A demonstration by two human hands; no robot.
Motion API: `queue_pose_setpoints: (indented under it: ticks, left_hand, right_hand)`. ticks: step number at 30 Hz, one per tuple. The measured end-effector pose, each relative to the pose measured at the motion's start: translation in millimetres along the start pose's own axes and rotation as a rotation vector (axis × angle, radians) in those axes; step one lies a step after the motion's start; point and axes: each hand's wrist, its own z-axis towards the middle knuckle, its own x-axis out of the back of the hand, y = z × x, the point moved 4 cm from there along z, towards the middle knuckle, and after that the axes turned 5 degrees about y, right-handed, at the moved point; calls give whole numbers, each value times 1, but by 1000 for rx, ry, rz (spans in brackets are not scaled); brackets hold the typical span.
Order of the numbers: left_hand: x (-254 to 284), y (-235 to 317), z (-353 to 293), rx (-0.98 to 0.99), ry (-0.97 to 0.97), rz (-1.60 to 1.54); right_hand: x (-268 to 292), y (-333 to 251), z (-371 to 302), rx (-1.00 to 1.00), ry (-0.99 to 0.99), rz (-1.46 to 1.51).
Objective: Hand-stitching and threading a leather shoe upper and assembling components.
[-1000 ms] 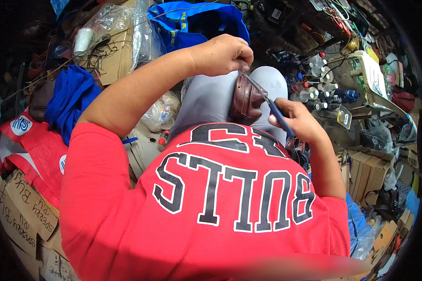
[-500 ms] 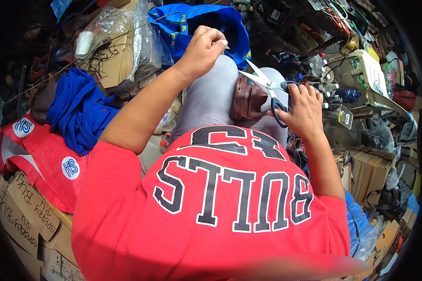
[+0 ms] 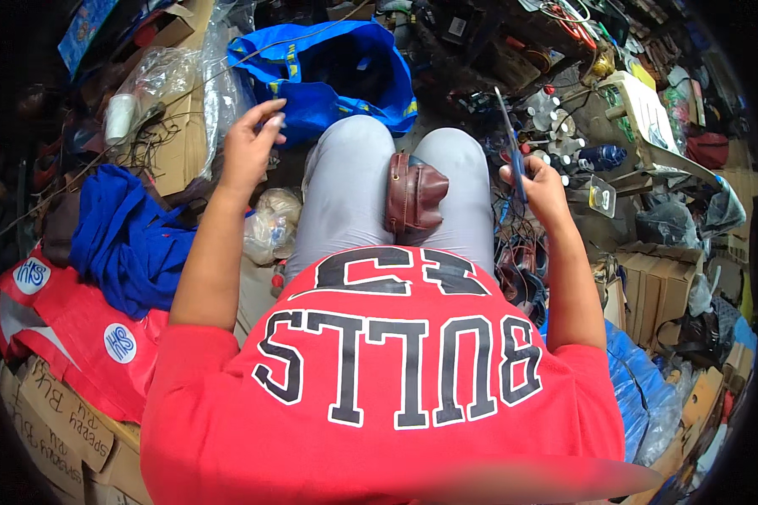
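Leather item (image 3: 415, 198) ×1: between the thighs (image 3: 345, 181), untouched by either hand. Right hand (image 3: 542, 189) grips scissors (image 3: 515, 156) ×1, well apart from the item. Left hand (image 3: 248, 147) raised near blue bag (image 3: 316, 116) ×1, fingers loosely curled; too small to tell whether anything is pinched. Progress (judged): cutting looks paused, perhaps done; the item appears assembled, and what is left does not show. Cup (image 3: 120, 118) ×1.

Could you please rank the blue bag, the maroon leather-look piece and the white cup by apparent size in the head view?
1. Blue bag, largest
2. Maroon leather-look piece
3. White cup, smallest
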Motion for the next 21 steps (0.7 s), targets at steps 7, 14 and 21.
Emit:
queue_pose_setpoints:
  ticks: [7, 14, 21]
  left_hand:
    - [28, -32, 5, 175, -105, -59]
    - [19, -39, 3, 250, 3, -133]
    - [12, -58, -2, 370, 30, -144]
  right_hand:
    - [-3, 43, 88, -93, -59, 154]
    - [6, 36, 155, -38, 182, -376]
    - [11, 35, 244, 38, 39, -962]
